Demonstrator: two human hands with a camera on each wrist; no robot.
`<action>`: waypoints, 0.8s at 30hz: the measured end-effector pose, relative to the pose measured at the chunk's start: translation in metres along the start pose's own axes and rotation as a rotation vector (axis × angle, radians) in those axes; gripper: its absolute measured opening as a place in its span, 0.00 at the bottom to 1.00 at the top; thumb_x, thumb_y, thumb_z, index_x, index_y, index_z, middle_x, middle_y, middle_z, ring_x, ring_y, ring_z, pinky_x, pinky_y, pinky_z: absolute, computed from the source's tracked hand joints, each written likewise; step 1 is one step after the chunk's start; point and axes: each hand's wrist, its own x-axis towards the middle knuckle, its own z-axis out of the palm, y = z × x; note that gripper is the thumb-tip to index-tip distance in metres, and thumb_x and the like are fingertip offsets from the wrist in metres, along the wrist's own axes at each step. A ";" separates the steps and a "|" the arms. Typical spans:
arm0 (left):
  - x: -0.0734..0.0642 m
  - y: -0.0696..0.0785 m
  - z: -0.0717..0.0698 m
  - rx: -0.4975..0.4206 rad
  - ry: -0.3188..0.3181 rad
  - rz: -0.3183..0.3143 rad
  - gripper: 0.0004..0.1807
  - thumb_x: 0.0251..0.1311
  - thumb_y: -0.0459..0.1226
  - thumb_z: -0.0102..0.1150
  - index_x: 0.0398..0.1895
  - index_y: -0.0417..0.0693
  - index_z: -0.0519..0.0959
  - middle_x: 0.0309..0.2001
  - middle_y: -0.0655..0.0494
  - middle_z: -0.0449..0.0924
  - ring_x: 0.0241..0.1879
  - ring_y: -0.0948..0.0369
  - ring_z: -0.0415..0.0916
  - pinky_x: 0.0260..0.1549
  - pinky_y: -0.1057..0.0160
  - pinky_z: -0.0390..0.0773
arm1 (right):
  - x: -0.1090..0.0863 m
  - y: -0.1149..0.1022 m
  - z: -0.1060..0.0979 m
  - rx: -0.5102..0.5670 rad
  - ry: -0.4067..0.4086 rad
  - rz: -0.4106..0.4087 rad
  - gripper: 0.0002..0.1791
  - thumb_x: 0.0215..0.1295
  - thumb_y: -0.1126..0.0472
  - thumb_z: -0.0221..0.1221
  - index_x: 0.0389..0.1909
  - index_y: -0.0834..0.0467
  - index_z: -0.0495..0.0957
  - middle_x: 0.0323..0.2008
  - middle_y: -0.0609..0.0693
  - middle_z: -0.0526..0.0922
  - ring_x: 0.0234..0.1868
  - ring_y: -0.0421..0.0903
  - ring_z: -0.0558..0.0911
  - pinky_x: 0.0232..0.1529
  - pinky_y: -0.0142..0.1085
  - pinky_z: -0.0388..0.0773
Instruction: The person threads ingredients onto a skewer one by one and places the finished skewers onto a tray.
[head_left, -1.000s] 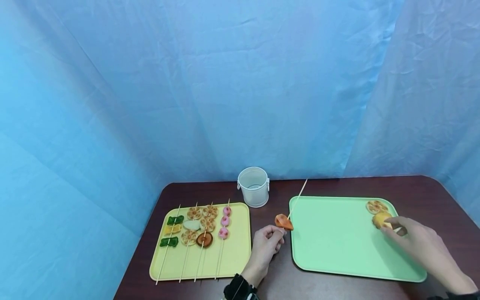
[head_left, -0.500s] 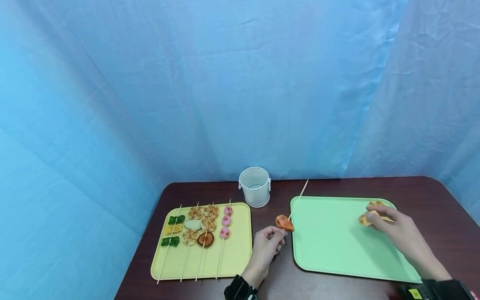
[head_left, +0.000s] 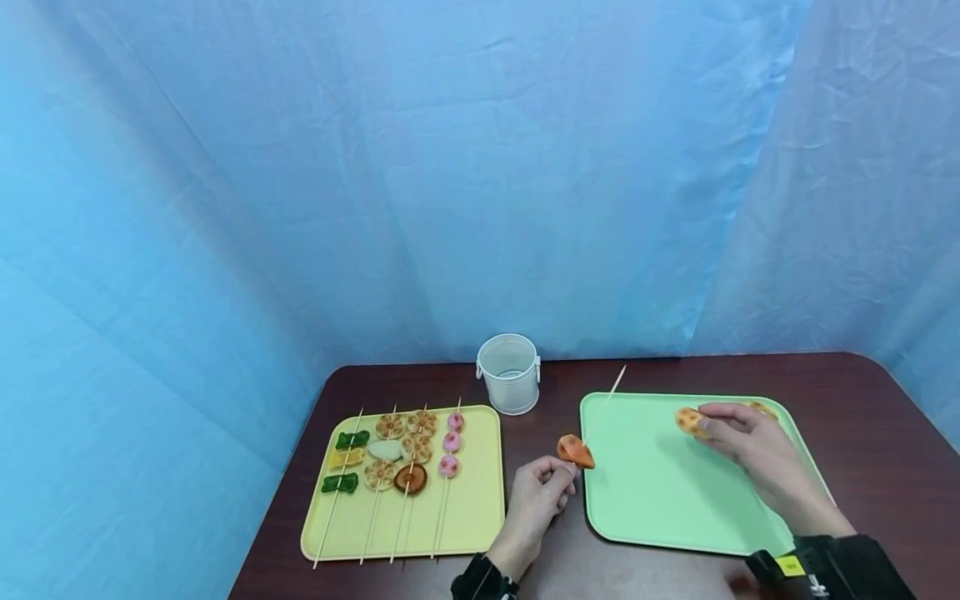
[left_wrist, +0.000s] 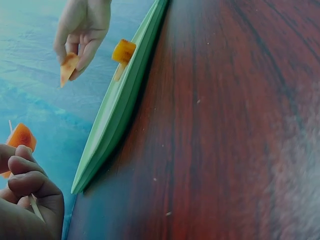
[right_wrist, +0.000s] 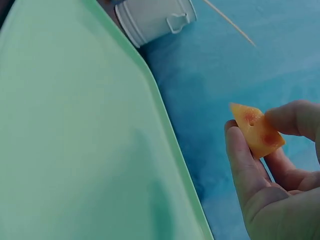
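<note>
In the head view my left hand (head_left: 536, 504) pinches a thin wooden skewer (head_left: 616, 382), which slants up with an orange toy food piece (head_left: 574, 451) threaded low on it, just above the fingertips. My right hand (head_left: 757, 458) holds a yellow-orange toy food chunk (head_left: 689, 422) between thumb and fingers, over the green tray (head_left: 652, 508). Seen from the right wrist, that chunk (right_wrist: 256, 131) has reddish spots and a small hole. A round lotus-like slice (head_left: 762, 408) lies at the tray's back right, partly behind the right hand. The left wrist view shows a yellow block (left_wrist: 123, 51) on the tray.
On the left, a yellow tray (head_left: 480, 521) bears several loaded skewers with green, yellow, white, brown and pink pieces. A white bucket (head_left: 509, 375) stands behind, between the trays. Blue cloth (head_left: 480, 167) hangs behind the dark wooden table (head_left: 555, 575).
My right hand has picked up the yellow-orange chunk from the green tray's right side and carried it leftward. My left hand, with the skewer, has shifted slightly right.
</note>
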 end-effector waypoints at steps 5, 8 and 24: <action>-0.002 -0.001 0.000 0.021 -0.025 -0.024 0.10 0.64 0.33 0.62 0.36 0.30 0.82 0.22 0.60 0.75 0.19 0.68 0.64 0.17 0.71 0.59 | 0.005 -0.004 0.015 0.195 -0.006 -0.017 0.20 0.76 0.61 0.60 0.62 0.63 0.71 0.47 0.41 0.81 0.48 0.36 0.84 0.52 0.34 0.82; -0.003 -0.002 0.000 0.036 -0.054 -0.041 0.09 0.65 0.34 0.62 0.36 0.33 0.82 0.22 0.59 0.76 0.20 0.67 0.65 0.18 0.70 0.61 | 0.006 -0.009 0.023 0.301 0.001 -0.028 0.23 0.76 0.63 0.60 0.65 0.66 0.67 0.51 0.44 0.78 0.51 0.36 0.83 0.55 0.34 0.81; -0.006 -0.010 0.000 0.073 -0.126 -0.075 0.08 0.65 0.34 0.62 0.35 0.36 0.84 0.22 0.59 0.76 0.19 0.67 0.64 0.18 0.69 0.63 | 0.017 -0.026 0.039 0.470 0.009 -0.043 0.26 0.75 0.62 0.61 0.66 0.63 0.61 0.56 0.46 0.75 0.54 0.36 0.82 0.58 0.34 0.78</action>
